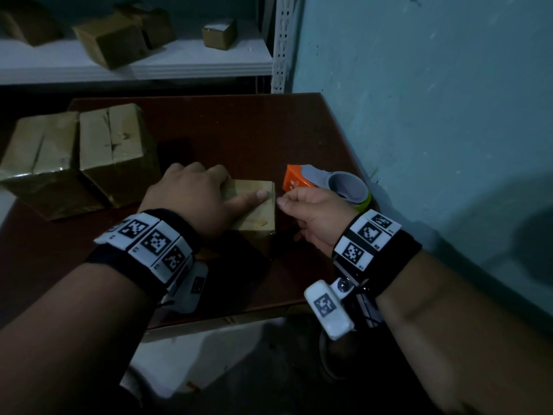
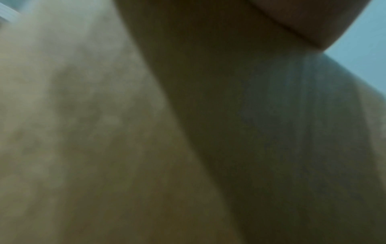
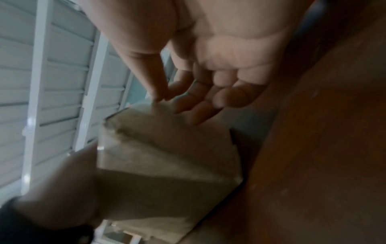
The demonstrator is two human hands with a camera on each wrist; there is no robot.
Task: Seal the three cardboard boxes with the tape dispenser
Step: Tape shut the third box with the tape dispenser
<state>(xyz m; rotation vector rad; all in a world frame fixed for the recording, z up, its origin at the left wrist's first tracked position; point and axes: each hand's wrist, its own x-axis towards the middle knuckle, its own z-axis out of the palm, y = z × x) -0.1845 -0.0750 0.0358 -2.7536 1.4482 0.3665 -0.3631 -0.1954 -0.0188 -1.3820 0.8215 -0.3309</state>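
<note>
On the tabletop, reading from left to right, two larger boxes are standing side by side, touching, their top seams glinting as if taped, though this is uncertain in the dim light. Next, the left hand is lying on the small box, the thumb stretched flat along its top and the fingers reaching over its far edge; whether they are curling down the far side is hidden. The left wrist view is showing only blurred cardboard. Next, the right hand is hovering just beside the small box's right edge, thumb and forefinger meeting at the tips; whether they are pinching a tape end cannot be told. The remaining fingers are hanging loosely curled in the right wrist view. Furthest right, the dispenser is lying unheld near the wall, just behind that hand.

Risks, as judgement: the small box, being light, is likely to slide or tip should the left hand ease while tape is being pressed down; any clear tape end is liable to fold onto itself or stick askew.

Count: three boxes on the tabletop, one dispenser, two hands. At least four more boxes are sitting on the shelf behind.
</note>
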